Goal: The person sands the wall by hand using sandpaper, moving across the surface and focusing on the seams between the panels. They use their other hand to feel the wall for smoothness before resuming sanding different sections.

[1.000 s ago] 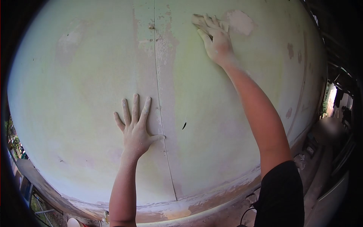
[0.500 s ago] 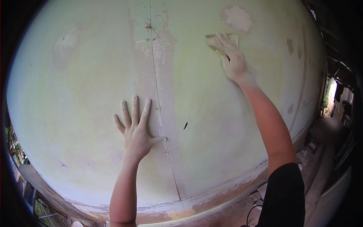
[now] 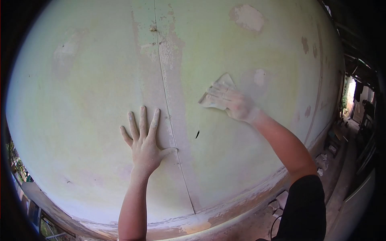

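A large pale green surface [image 3: 108, 80] with whitish worn patches fills the view, and a thin dark seam runs down its middle. My left hand [image 3: 146, 150] lies flat on it with fingers spread, the thumb tip at the seam. Right of the seam, my right hand [image 3: 237, 105] presses a pale, thin sheet [image 3: 226, 80] against the surface. The sheet's corners stick out above and to the left of the fingers. Both hands look dusty. A small dark mark [image 3: 197, 134] shows between the two hands.
Along the bottom of the surface runs a worn, stained edge [image 3: 201, 225]. Broken pale pieces [image 3: 282, 199] lie on the ground at the lower right. A dark passage with clutter and a bright opening [image 3: 350, 96] is at the far right.
My right hand has moved down and to the left with the sheet, uncovering a pale patch on the surface. My left hand stays in the same place on the surface.
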Available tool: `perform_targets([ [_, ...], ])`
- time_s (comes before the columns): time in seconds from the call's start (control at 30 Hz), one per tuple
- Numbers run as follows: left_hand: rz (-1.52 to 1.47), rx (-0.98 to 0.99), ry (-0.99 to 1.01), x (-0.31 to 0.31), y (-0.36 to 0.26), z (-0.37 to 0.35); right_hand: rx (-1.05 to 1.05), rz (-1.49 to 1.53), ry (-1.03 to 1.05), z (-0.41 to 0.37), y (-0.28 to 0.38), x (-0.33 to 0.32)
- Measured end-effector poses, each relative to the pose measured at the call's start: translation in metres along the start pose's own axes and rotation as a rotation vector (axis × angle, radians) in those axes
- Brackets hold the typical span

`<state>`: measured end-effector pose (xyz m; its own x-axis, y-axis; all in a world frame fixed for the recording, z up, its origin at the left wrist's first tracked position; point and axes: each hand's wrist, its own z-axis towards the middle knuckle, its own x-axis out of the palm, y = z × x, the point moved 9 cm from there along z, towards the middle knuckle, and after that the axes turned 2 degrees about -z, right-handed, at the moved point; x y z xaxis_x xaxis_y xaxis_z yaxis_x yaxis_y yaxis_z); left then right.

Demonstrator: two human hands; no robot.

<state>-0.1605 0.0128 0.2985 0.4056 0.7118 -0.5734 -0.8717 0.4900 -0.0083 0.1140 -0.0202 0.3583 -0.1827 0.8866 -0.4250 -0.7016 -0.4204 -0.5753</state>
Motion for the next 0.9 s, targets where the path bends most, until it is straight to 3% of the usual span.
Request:
perform_targets([
  [0.03,0.003,0.000,0.006,0.001,0.000,0.001,0.042,-0.101,-0.084,0.020,-0.028,-0.026],
  [0.13,-0.005,-0.017,0.044,0.004,-0.002,-0.001,0.458,-0.070,-0.330,0.051,-0.114,-0.081],
  [0.23,-0.014,-0.014,0.005,0.001,-0.001,0.002,0.553,0.000,-0.447,0.061,-0.098,-0.078],
  [0.3,-0.052,-0.015,-0.015,0.000,-0.001,-0.001,0.306,-0.039,-0.336,0.046,-0.029,-0.025],
  [0.43,-0.055,-0.022,-0.012,0.000,0.000,-0.002,-0.057,0.137,0.208,-0.031,0.104,0.066],
  [0.53,0.019,-0.011,-0.002,0.002,-0.001,0.001,-0.039,0.290,0.291,-0.029,0.059,0.052],
  [0.63,0.008,-0.034,0.012,0.002,0.001,0.001,-0.057,0.089,-0.011,0.027,-0.013,-0.013],
  [0.7,-0.001,-0.027,0.004,0.002,-0.001,-0.002,0.217,-0.047,-0.267,0.065,-0.084,-0.068],
  [0.77,-0.004,-0.021,-0.004,0.004,-0.002,-0.003,0.918,0.135,-0.187,0.070,-0.161,-0.090],
  [0.8,0.001,-0.008,-0.026,0.001,-0.001,-0.002,0.925,0.138,-0.190,0.068,-0.156,-0.082],
  [0.87,-0.021,-0.014,-0.010,-0.002,-0.001,-0.002,0.393,-0.117,-0.434,0.083,-0.096,-0.081],
  [0.9,-0.051,-0.031,0.004,-0.001,-0.001,-0.002,0.342,-0.060,-0.369,0.071,-0.071,-0.055],
])
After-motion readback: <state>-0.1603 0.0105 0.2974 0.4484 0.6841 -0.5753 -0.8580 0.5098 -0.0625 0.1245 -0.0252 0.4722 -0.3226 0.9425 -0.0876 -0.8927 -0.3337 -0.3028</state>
